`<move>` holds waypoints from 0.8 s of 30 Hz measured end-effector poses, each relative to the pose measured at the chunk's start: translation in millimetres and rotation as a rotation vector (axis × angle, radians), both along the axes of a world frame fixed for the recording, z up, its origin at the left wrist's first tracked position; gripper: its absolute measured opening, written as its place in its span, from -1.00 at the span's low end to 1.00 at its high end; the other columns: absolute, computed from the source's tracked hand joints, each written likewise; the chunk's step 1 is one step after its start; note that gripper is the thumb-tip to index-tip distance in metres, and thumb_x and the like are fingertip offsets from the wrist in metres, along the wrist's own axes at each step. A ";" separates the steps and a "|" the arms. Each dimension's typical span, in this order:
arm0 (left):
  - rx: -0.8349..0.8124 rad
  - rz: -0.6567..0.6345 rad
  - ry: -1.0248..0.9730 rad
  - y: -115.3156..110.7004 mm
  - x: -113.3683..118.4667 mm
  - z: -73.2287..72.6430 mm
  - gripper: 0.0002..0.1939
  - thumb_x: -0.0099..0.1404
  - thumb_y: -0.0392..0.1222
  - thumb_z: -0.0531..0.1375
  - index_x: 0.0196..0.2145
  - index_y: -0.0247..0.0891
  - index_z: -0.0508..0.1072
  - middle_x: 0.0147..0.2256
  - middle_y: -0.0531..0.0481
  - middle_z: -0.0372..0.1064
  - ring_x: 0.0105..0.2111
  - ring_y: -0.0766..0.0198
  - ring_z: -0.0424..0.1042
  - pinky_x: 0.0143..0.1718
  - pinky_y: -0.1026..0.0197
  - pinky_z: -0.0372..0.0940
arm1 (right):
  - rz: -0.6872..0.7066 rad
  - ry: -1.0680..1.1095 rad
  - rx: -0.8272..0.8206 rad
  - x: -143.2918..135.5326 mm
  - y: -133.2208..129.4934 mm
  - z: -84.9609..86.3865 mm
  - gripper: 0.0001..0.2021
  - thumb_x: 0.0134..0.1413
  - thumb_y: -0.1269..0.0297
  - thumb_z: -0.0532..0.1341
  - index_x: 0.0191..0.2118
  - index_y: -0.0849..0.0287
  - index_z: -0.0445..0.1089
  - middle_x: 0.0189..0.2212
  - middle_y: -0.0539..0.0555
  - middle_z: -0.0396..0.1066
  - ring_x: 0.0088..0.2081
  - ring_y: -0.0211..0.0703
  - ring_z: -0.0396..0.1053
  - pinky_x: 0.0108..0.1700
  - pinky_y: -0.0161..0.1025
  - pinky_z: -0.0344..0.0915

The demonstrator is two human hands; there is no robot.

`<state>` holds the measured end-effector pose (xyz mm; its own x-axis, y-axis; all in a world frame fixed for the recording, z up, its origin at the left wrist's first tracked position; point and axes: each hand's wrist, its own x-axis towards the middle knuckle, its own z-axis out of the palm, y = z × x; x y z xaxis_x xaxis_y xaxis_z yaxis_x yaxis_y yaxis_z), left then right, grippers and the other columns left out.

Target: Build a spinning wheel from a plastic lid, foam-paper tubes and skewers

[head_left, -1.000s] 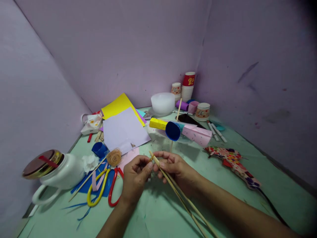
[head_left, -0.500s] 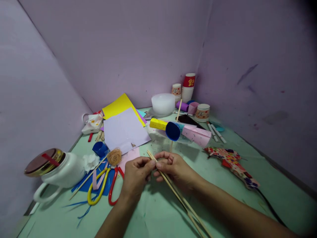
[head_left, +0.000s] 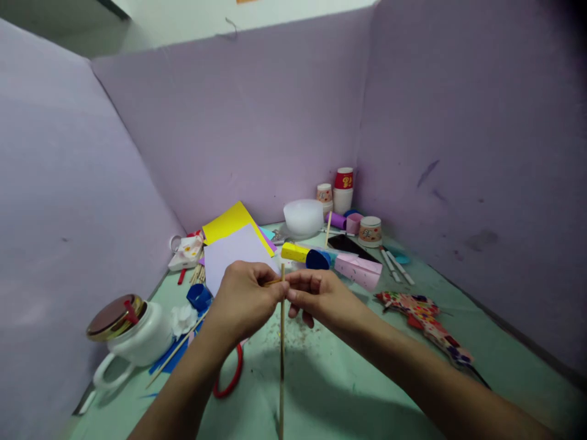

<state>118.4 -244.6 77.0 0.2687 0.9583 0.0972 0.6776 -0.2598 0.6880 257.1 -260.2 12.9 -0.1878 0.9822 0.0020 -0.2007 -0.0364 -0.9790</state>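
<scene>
A pair of slim wooden sticks [head_left: 282,354], lined up so they look almost like one, stands nearly upright between my hands. My left hand [head_left: 250,299] pinches near their top end. From the other side, my right hand [head_left: 323,299] grips the same spot with thumb and forefinger, its lower fingers curled loosely. A thin brownish strand [head_left: 273,282] shows by the left fingers; I cannot make out what it is. Just beyond the hands lies an assembly of rolled paper tubes: yellow [head_left: 294,252], blue [head_left: 318,259] and pink [head_left: 358,270].
A patterned glue gun [head_left: 426,321] lies at right. On the left stand a white lidded mug [head_left: 142,336] and, partly hidden by my arm, red-handled scissors [head_left: 232,376]. Paper sheets [head_left: 238,250], a white bowl [head_left: 303,219], paper cups [head_left: 369,232] and a phone [head_left: 353,247] sit further back.
The sticks have swung from slanting to nearly upright, and my hands have risen slightly. My view has tilted up, showing the top of the back partition. My left arm now covers more of the scissors.
</scene>
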 end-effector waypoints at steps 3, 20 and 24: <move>0.220 0.067 0.011 -3.9 4.2 3.6 -0.81 0.02 -0.18 0.19 -0.68 -0.28 0.38 -0.70 0.13 0.21 -0.62 0.40 0.18 -0.57 0.32 0.03 | -0.026 -0.012 0.112 -2.5 1.9 19.9 -0.80 -0.20 0.38 0.21 -0.33 0.28 0.42 -0.57 -0.03 0.35 -0.57 -0.34 0.32 -0.67 -0.46 0.12; 0.232 -0.054 -0.204 6.9 -6.1 -19.7 -0.83 0.07 -0.13 0.19 -0.55 -0.27 0.49 -0.58 0.04 0.40 -0.53 0.33 0.32 -0.49 0.33 0.18 | -0.050 -0.034 0.129 5.5 19.8 2.7 -0.86 -0.31 0.43 0.25 -0.46 0.26 0.45 -0.63 -0.04 0.35 -0.61 -0.38 0.24 -0.64 -0.46 0.11; 0.234 0.063 -0.306 13.4 -19.8 -14.2 -0.76 0.05 -0.06 0.21 -0.60 -0.28 0.46 -0.64 0.07 0.32 -0.60 0.36 0.24 -0.58 0.34 0.12 | -0.075 -0.021 0.132 12.2 18.2 3.7 -0.79 -0.33 0.37 0.32 -0.40 0.26 0.47 -0.59 -0.01 0.40 -0.59 -0.36 0.28 -0.60 -0.43 0.14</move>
<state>98.6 -231.2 62.8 0.1348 0.9145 0.3816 0.4693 -0.3981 0.7882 269.3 -242.0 16.6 -0.1155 0.9849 0.1288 -0.1772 0.1072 -0.9783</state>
